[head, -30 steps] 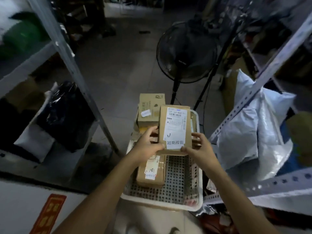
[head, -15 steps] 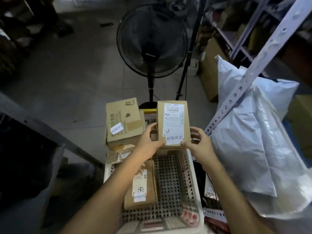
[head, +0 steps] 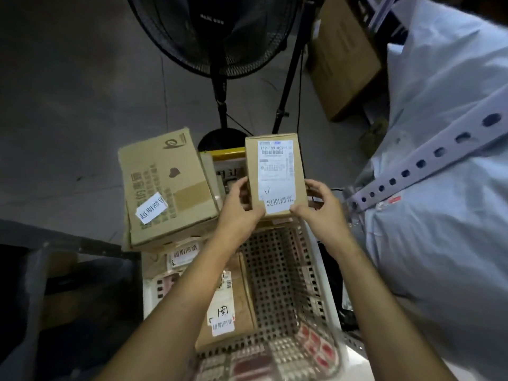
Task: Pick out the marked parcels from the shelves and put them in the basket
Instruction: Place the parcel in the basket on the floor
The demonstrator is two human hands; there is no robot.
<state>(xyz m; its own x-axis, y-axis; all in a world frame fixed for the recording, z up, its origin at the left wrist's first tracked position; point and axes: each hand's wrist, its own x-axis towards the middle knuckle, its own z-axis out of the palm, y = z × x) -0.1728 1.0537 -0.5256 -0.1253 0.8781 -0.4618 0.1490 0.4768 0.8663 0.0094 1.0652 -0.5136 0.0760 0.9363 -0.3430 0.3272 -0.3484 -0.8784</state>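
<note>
head view: small brown cardboard parcel (head: 275, 176) with white shipping label, label up, long axis running away from the person, over far end of white perforated plastic basket (head: 316, 270). left hand (head: 238, 213) and right hand (head: 320, 209) pinch its near corners. basket holds a flat brown labelled parcel (head: 236, 306) lying lengthwise; larger cardboard box (head: 167, 185) rests over far-left rim.

The basket (head: 316, 273) is white plastic pierced by a grid of small holes, with reddish patches showing through its near wall. Above its far end, the held parcel (head: 275, 174) is brown cardboard with a white label printed in black. At its far left, the big box (head: 167, 185) is brown with a dark heart and a white sticker. Beyond it is a black fan (head: 220, 28); right of it, pale bluish-white bags (head: 439, 229) and a pale grey shelf post (head: 428, 160) dotted with dark holes.
</note>
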